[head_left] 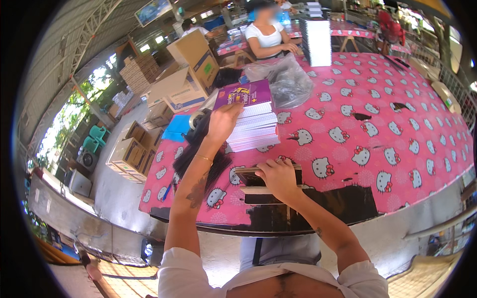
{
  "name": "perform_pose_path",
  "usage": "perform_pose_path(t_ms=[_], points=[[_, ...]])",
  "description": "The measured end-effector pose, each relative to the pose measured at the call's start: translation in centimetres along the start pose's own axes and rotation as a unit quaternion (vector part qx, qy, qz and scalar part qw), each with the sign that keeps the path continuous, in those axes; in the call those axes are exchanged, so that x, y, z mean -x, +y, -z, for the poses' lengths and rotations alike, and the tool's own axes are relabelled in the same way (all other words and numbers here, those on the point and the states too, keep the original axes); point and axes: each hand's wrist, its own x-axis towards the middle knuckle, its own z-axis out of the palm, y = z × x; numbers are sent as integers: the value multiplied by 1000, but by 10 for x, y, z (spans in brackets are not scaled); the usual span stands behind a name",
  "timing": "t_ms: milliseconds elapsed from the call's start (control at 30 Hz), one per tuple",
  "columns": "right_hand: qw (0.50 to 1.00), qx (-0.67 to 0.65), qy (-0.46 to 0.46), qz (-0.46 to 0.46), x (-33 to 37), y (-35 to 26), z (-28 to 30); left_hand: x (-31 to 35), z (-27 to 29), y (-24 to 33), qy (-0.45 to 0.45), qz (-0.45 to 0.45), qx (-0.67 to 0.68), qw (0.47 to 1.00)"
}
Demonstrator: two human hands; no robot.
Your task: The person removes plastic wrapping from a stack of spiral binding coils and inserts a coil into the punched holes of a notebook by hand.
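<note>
My left hand is closed at the left edge of a stack of booklets, its fingertips on the top one. That top booklet has a purple cover; below it show white page edges in fanned layers. Nearer the table's front edge, my right hand has its fingers bent over the top of a dark wooden block with a pale ledge. Its palm hides part of the block. Black ribbed strips lie in a heap beside my left forearm.
Pink cartoon-print cloth covers the table. Behind the booklets lies a crumpled clear plastic bag, and beyond it stands a tall stack of bound books. A person sits across the table. Open cardboard boxes stand at the left.
</note>
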Motion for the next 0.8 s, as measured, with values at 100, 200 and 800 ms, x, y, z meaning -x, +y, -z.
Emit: perform_pose_path(t_ms=[100,200,800], points=[[994,-21,-98,-40,-4,-13,4,5,21,-13,102,-47,-45,993],[974,-164,113,-110,-20,1,42,-14,55,63,214,-19,-104,971],[891,-413,4,-191,38,60,56,46,48,149,-23,-127,36,991]])
